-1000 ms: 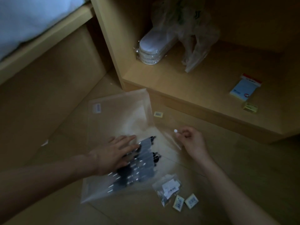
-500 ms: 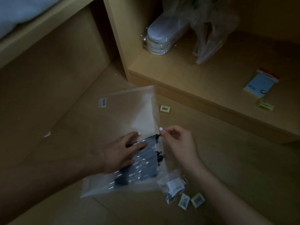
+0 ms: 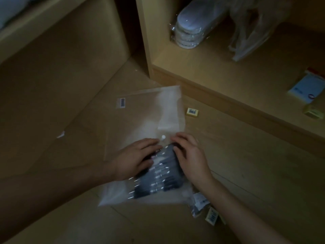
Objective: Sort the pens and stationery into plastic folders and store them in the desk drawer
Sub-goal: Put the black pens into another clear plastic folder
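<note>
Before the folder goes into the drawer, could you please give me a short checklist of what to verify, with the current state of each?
1. Pens inside the plastic folder: ok, they lie bundled under the clear sheet.
2. Flap folded over: ok, the white snap button sits on top.
3. Snap fastened: cannot tell.
4. Both hands on the folder: ok, left hand and right hand press flat on it.
5. Loose stationery collected: not ok, the yellow eraser and small packet lie on the floor outside.
</note>
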Demonstrator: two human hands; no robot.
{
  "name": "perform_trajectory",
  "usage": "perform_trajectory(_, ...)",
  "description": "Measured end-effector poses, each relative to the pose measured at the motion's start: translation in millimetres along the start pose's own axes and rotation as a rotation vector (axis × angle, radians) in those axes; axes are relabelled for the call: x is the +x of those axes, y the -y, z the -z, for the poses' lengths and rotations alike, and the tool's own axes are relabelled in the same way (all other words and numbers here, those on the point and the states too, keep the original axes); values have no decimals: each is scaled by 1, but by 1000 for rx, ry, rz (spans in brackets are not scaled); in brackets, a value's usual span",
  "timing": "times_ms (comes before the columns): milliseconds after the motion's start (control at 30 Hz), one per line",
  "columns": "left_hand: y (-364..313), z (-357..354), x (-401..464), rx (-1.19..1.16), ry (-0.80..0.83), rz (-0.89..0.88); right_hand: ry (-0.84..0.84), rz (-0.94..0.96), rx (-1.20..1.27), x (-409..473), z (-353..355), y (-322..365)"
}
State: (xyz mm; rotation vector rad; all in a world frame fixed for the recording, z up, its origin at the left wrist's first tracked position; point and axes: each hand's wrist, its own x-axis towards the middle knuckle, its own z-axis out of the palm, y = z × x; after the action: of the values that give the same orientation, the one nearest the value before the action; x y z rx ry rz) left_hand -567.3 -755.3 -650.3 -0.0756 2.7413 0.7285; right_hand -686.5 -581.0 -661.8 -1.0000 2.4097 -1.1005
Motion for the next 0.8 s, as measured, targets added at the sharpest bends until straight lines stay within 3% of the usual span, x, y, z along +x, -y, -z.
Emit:
perform_trajectory(267, 1, 5, 5, -34, -108, 84, 69, 170, -367, -2, -14, -12)
perform_trajectory(533, 8, -1, 3, 3, -33, 140, 86, 237, -540, 4, -14, -13)
perform_trajectory(800, 16, 0, 6, 182, 26, 53, 102, 331, -736, 7, -12, -9)
